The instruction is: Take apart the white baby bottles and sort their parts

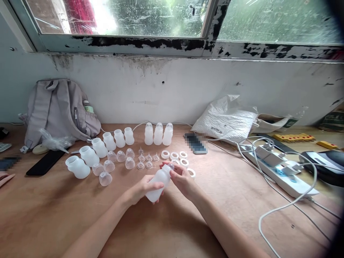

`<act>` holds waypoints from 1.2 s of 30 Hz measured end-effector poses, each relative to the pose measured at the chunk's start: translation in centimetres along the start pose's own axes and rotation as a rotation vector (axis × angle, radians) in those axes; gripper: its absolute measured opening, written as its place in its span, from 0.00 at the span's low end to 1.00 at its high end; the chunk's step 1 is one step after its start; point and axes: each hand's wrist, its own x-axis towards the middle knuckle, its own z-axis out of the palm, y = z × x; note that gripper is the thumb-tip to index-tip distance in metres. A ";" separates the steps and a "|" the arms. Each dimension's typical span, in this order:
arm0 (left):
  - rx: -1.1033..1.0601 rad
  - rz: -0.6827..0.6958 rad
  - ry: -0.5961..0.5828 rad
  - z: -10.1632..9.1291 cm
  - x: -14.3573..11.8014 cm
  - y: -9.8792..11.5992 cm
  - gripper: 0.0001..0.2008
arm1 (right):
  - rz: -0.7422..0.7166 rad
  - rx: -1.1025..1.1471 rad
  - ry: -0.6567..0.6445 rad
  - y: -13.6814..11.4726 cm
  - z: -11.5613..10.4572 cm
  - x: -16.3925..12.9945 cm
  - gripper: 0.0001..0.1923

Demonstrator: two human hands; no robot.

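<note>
A frosted white baby bottle is tilted in front of me, its top leaning up and to the right. My left hand is wrapped round the bottle's body. Closed about the bottle's neck end is my right hand, where a small clear nipple shows between the fingers. Just beyond the hands lie several clear nipples and several white collar rings. Clear dome caps are grouped to the left, beside a slanting row of open bottle bodies. Three capped bottles stand upright behind.
A grey backpack leans on the wall at left, near a black phone. Another phone lies behind the rings. At right are a white plastic parcel, a power strip with loose white cables, and a black device.
</note>
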 end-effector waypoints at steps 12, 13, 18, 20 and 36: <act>-0.073 0.013 0.034 1.2 0.4 -0.5 0.18 | 0.064 0.118 -0.063 0.0 -0.3 0.1 0.19; 0.038 0.061 0.122 1.3 0.5 -0.6 0.17 | 0.051 0.098 -0.023 0.2 -0.2 0.2 0.18; 0.478 0.254 0.469 2.1 0.7 -1.0 0.17 | -0.045 -0.045 0.111 0.9 0.3 0.2 0.17; 0.447 0.273 0.478 2.2 0.7 -0.8 0.18 | -0.064 -0.043 0.096 0.7 0.2 0.2 0.17; -0.539 -0.005 -0.146 1.7 0.6 -0.5 0.17 | 0.073 0.254 -0.086 0.2 0.1 0.1 0.20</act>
